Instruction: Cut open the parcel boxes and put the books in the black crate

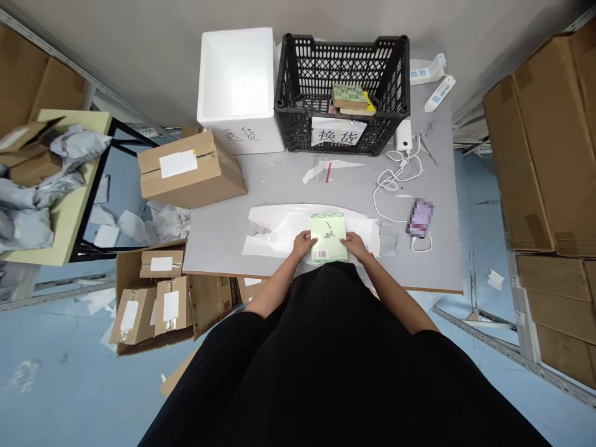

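Observation:
A pale green book (328, 239) with a barcode on its lower left faces up at the near edge of the table. My left hand (303, 243) grips its left side, thumb on the cover and fingers curled at the edge. On the opposite side, my right hand (356, 244) pinches it the same way. Beneath and around the book spreads a torn white plastic sheet (279, 223). Farther back lie a white scrap (342, 164) and a thin pink strip (328, 172).
A white foam box (237, 74) and a black crate (342, 133) holding books stand at the back. A cardboard box (195, 180) sits on the left. To the right are a phone (420, 217), white cables (388, 180) and scissors (427, 148). Cartons (171, 304) fill a floor box.

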Demonstrator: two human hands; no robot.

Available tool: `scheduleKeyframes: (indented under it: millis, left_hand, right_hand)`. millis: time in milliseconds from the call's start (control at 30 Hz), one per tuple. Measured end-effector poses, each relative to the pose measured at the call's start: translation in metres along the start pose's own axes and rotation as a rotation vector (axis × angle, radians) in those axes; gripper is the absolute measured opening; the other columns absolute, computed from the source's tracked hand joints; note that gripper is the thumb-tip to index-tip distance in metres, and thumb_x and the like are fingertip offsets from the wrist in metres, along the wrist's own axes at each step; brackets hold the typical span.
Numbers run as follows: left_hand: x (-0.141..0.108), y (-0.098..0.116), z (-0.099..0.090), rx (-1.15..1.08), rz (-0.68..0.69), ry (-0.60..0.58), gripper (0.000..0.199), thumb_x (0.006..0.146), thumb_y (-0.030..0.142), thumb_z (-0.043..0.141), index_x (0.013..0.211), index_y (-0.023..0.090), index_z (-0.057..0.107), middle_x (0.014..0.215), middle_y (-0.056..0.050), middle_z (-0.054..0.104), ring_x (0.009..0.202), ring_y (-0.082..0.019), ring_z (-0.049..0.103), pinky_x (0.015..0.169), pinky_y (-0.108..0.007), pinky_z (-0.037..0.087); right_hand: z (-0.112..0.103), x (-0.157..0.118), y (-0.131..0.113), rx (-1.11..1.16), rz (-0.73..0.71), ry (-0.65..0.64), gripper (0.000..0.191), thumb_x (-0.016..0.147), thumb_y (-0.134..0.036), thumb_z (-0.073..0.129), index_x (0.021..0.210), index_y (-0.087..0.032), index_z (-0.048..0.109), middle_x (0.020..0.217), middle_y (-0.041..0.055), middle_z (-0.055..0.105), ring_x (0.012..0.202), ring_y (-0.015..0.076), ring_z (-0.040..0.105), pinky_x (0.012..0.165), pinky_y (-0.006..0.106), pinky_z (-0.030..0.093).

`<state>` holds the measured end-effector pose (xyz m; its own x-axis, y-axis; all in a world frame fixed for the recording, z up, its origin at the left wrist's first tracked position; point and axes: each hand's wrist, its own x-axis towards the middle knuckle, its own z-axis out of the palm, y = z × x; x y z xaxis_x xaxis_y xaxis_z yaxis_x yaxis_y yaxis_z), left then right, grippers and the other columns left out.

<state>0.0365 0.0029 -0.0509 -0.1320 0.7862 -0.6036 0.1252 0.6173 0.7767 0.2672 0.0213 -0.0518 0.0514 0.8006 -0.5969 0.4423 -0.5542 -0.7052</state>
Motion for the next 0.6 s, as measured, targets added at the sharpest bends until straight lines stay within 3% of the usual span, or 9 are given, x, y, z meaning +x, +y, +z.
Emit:
scheduleKeyframes:
  millis: [100, 200, 367, 500, 600]
  left_hand:
    - [0.013, 0.036, 0.0, -0.188, 0.075, -0.01, 0.049, 0.072, 0.025, 0.078, 0.118, 0.013, 0.065, 0.11, -0.013, 0.075, 0.098, -0.024, 0.072, 0.09, -0.037, 0.056]
    - [0.035, 0.09, -0.001, -0.357, 0.185, -0.036, 0.053, 0.07, 0.031, 0.08, 0.118, 0.013, 0.065, 0.116, -0.015, 0.074, 0.105, -0.025, 0.071, 0.096, -0.04, 0.054]
    - [0.09, 0.21, -0.006, -0.427, 0.421, -0.081, 0.05, 0.075, 0.032, 0.077, 0.121, 0.013, 0.065, 0.126, -0.014, 0.071, 0.119, -0.027, 0.066, 0.104, -0.042, 0.05]
    - [0.146, 0.308, -0.007, -0.326, 0.59, -0.087, 0.043, 0.084, 0.019, 0.064, 0.126, 0.01, 0.063, 0.128, -0.014, 0.07, 0.119, -0.024, 0.066, 0.105, -0.041, 0.049]
    - [0.19, 0.366, -0.004, -0.208, 0.641, -0.051, 0.04, 0.086, 0.012, 0.058, 0.125, 0.004, 0.062, 0.123, -0.017, 0.07, 0.12, -0.023, 0.065, 0.107, -0.042, 0.047]
  right_hand:
    - [-0.017, 0.015, -0.032, 0.14, -0.033, 0.024, 0.034, 0.072, -0.035, 0.07, 0.101, -0.018, 0.062, 0.092, 0.0055, 0.071, 0.084, 0.0206, 0.069, 0.079, 0.034, 0.056]
    - [-0.038, 0.037, -0.078, 0.271, -0.142, 0.057, 0.038, 0.072, -0.039, 0.07, 0.102, -0.017, 0.063, 0.094, 0.0066, 0.073, 0.085, 0.021, 0.07, 0.082, 0.036, 0.056]
    - [-0.086, 0.088, -0.186, 0.364, -0.394, 0.131, 0.044, 0.07, -0.04, 0.074, 0.106, -0.015, 0.064, 0.108, 0.0123, 0.075, 0.096, 0.0236, 0.071, 0.091, 0.04, 0.056]
    - [-0.131, 0.139, -0.274, 0.277, -0.561, 0.156, 0.049, 0.075, -0.037, 0.075, 0.115, -0.011, 0.064, 0.109, 0.0141, 0.074, 0.102, 0.0253, 0.069, 0.095, 0.044, 0.054]
    - [-0.156, 0.182, -0.321, 0.227, -0.597, 0.197, 0.046, 0.079, -0.036, 0.073, 0.114, -0.008, 0.065, 0.105, 0.0139, 0.073, 0.105, 0.0256, 0.068, 0.096, 0.043, 0.053]
